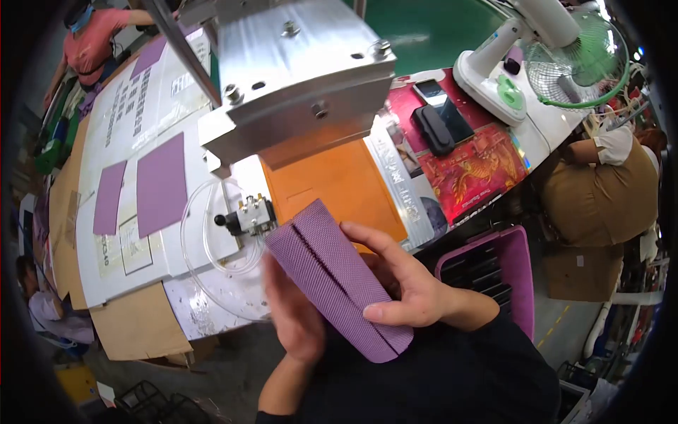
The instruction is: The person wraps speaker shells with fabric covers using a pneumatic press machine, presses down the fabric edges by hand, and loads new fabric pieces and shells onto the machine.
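Observation:
A long purple case with a woven texture is tilted in front of my chest. A dark seam or slit runs down its length. My right hand is closed around its right side, thumb across the upper face and fingers partly behind it. My left hand is along the case's left edge. Its fingers are blurred and partly hidden, so whether it grips the case is unclear. Just beyond the case lies an orange pad beneath a metal press block.
A small valve with clear tubing stands left of the pad. Flat purple pieces lie on the white board at left. A phone, black case and fan are at right. A purple crate stands below. Other people are nearby.

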`<state>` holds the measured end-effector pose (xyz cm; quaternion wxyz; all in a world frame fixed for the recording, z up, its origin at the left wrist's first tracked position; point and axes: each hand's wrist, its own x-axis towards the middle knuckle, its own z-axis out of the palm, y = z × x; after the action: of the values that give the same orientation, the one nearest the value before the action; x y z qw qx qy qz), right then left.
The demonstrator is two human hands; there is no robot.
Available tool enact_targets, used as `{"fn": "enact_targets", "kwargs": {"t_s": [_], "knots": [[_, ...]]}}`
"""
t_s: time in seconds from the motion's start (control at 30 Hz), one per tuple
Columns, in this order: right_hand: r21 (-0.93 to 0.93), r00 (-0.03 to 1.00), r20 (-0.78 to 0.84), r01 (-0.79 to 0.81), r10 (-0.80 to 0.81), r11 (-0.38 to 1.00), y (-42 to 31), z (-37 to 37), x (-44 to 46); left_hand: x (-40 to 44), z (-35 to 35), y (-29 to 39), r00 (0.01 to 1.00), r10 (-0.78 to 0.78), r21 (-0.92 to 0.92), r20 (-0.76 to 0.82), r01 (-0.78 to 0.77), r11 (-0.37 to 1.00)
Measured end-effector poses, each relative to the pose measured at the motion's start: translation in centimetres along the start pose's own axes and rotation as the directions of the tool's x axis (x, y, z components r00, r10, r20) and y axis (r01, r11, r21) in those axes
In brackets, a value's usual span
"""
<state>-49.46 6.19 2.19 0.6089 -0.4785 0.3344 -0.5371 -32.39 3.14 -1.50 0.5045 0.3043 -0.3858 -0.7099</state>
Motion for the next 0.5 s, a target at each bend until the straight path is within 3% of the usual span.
{"fn": "enact_targets", "kwargs": {"t_s": [0.07,0.1,0.17,0.2,0.23,0.3,0.33,0.4,0.43,0.5], "knots": [[-0.295,0.993,0.088,0.095,-0.072,0.951,0.7,0.2,0.8,-0.3,-0.2,-0.9,0.98,-0.166,-0.326,0.111,0.193,0.925],[-0.561,0.985,0.145,0.161,-0.095,0.812,0.3,0.2,1.2,-0.3,-0.4,-1.3,0.973,-0.17,-0.511,0.156,0.227,0.829],[-0.755,0.982,0.13,0.187,-0.136,0.628,-0.1,0.8,1.1,0.1,-0.6,-2.0,0.958,-0.135,-0.8,0.254,0.287,0.527],[-0.837,0.978,0.13,0.197,-0.164,0.511,-0.3,0.8,1.3,0.5,-0.6,-1.9,0.949,-0.077,-0.802,0.307,0.301,0.515],[-0.862,0.958,0.214,0.277,-0.192,0.424,-0.7,0.4,1.4,0.9,-0.7,-1.7,0.931,-0.022,-0.8,0.363,0.324,0.504],[-0.879,0.905,0.366,0.413,-0.216,0.24,-1.4,-0.7,1.6,0.7,0.6,0.7,0.927,-0.338,-0.835,0.161,0.311,0.454],[-0.796,0.807,0.542,0.582,-0.233,0.163,-1.4,-0.8,1.6,0.8,0.1,0.6,0.914,-0.321,-0.767,0.247,0.387,0.512],[-0.522,0.512,0.831,0.853,-0.219,0.011,-1.3,-0.7,1.7,1.1,-1.2,0.3,0.865,-0.291,-0.601,0.409,0.496,0.626],[-0.465,0.459,0.879,0.885,-0.132,-0.023,-1.6,0.0,1.5,1.1,-1.1,0.5,0.853,-0.358,-0.558,0.38,0.52,0.647],[-0.412,0.414,0.909,0.91,-0.049,0.042,-1.6,0.2,1.9,0.9,-1.1,0.7,0.841,-0.365,-0.565,0.399,0.539,0.625]]}}
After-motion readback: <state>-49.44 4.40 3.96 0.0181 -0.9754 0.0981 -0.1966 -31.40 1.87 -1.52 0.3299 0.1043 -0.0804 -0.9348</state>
